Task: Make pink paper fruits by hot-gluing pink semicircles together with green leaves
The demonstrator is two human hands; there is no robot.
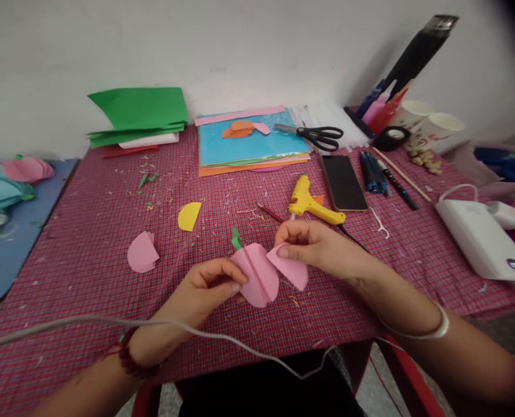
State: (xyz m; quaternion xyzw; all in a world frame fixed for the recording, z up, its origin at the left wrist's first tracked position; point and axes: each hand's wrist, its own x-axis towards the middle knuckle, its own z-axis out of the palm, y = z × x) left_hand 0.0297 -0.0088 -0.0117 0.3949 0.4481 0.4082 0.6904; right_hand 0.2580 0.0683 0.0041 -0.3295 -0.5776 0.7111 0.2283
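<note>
My left hand (pixel 212 284) pinches the left edge of a round pink paper fruit (pixel 260 281), which has a folded seam down its middle and a green paper leaf (pixel 236 238) at the top. Between the thumb and fingers of my right hand (pixel 309 246) is a folded pink paper piece (pixel 293 270), its left corner close to the fruit's right edge; whether they touch I cannot tell. A yellow glue gun (pixel 312 202) lies just beyond my right hand. Over to the left rest a stack of pink paper pieces (pixel 142 253) and a yellow paper piece (pixel 190 216).
Coloured paper sheets (pixel 249 147) with black-handled scissors (pixel 320 136) lie at the back, beside green sheets (pixel 144 110). A phone (pixel 343 182), pens (pixel 372 172), paper cups (pixel 437 130) and a white device (pixel 485 237) are on the right. A white cable (pixel 188 329) crosses in front of my left wrist.
</note>
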